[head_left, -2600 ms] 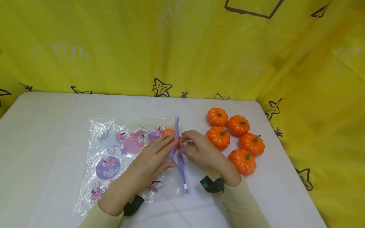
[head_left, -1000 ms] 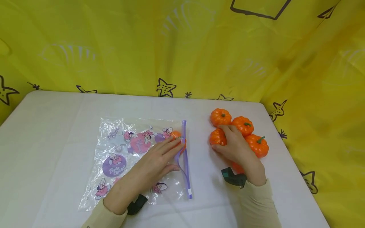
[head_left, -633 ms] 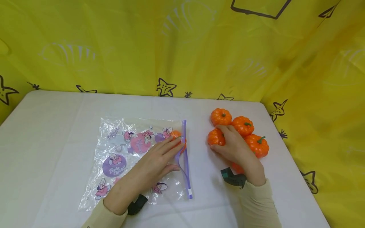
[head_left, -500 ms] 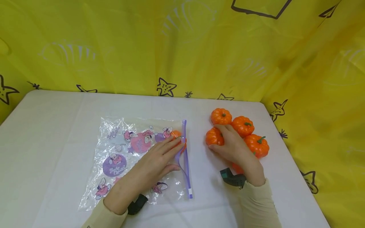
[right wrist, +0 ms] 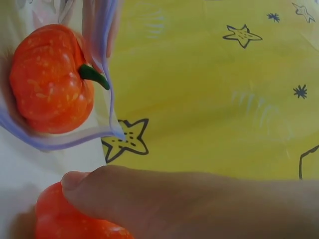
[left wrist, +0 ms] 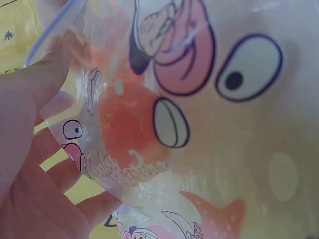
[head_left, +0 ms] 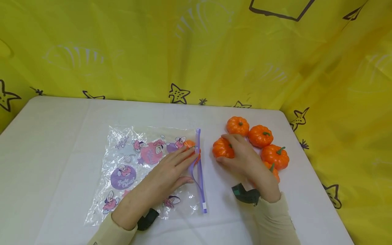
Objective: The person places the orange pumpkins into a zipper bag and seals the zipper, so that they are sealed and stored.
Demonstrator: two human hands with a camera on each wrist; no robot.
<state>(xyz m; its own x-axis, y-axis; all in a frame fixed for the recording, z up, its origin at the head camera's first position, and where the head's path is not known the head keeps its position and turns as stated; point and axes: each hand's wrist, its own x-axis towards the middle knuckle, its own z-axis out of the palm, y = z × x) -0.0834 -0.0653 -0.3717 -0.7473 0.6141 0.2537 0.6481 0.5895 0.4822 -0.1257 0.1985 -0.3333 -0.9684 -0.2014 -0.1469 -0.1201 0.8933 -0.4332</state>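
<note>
One pumpkin (head_left: 221, 148) has moved left, held between right fingers (head_left: 235, 141).

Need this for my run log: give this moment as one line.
left hand: on clear bag | right hand: grips pumpkin outside bag | bag mouth: open | inside: second pumpkin | loose on table: four pumpkins

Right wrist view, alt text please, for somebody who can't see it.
An orange pumpkin sits in the open mouth of a purple-edged bag; below, the right hand grips a second pumpkin. Yellow star-printed cloth hangs behind.
</note>
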